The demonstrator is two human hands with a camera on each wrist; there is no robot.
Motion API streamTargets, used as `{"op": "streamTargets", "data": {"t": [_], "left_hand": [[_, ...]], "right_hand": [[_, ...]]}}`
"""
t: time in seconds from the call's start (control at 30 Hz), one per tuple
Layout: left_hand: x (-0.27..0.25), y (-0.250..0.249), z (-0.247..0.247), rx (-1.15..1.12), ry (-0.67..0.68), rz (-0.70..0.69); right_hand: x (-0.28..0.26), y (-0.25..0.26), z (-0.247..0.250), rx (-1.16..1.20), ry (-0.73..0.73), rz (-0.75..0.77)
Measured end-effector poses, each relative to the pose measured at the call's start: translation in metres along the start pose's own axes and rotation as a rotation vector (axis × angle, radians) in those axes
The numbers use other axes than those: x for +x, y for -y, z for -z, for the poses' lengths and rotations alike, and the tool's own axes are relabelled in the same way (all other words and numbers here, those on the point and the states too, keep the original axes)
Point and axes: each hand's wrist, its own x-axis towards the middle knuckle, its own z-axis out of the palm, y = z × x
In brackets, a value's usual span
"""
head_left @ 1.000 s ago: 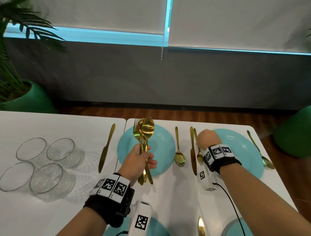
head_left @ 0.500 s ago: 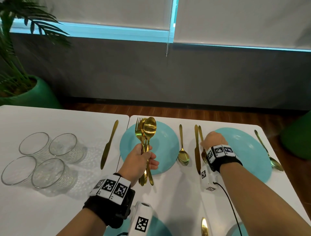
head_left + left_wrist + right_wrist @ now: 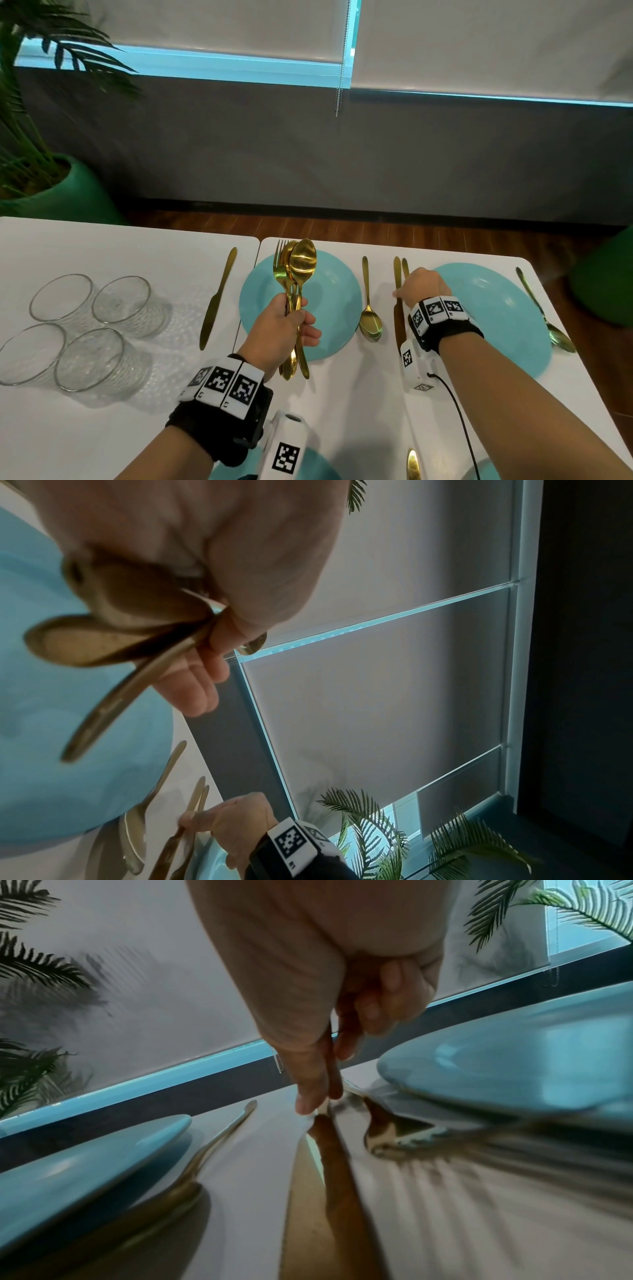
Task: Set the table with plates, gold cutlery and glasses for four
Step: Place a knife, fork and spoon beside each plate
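The right hand (image 3: pixel 419 286) has slid up the slim gold table knife (image 3: pixel 397 274), fingers (image 3: pixel 310 1096) pressed together on it, beside the round turquoise plate (image 3: pixel 496 308). The left hand (image 3: pixel 279 330) grips a gold cutlery bundle (image 3: pixel 296 270) above the white table (image 3: pixel 359 394).

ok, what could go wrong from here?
1. The left hand holds a loose bundle of gold cutlery over the blue plate; a piece may slip and clatter down.
2. The right hand adjusts the fork tight beside the knife; it may knock the knife askew.
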Motion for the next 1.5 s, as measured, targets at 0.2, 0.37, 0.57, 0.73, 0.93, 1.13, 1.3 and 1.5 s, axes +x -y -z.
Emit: {"op": "streamTargets", "data": {"t": [0.2, 0.37, 0.57, 0.73, 0.93, 1.13, 1.3, 1.5], "left_hand": [[0.001, 0.001, 0.001, 0.005, -0.003, 0.001], [0.002, 0.002, 0.004, 0.000, -0.012, -0.001], [0.002, 0.001, 0.005, -0.027, -0.018, 0.015], [-0.004, -0.003, 0.009, -0.093, 0.001, 0.052], [-0.021, -0.009, 0.021, -0.069, 0.032, 0.082], [-0.047, 0.001, 0.047, 0.029, 0.167, 0.054], [-0.068, 0.002, 0.063, 0.111, 0.281, 0.013], [-0.082, 0.000, 0.071, 0.187, 0.332, -0.003]], "right_hand": [[-0.001, -0.001, -0.001, 0.010, -0.001, 0.006], [-0.004, 0.000, 0.001, 0.030, -0.004, -0.001], [-0.007, 0.001, 0.002, 0.073, -0.015, -0.036], [-0.031, 0.017, 0.026, 0.062, -0.090, 0.098], [-0.112, 0.051, 0.053, 0.160, -0.238, 0.553], [-0.204, 0.063, 0.023, 0.017, -0.164, 1.061], [-0.225, 0.065, 0.005, -0.006, -0.261, 1.131], [-0.240, 0.072, 0.012, -0.055, -0.222, 1.178]]}}
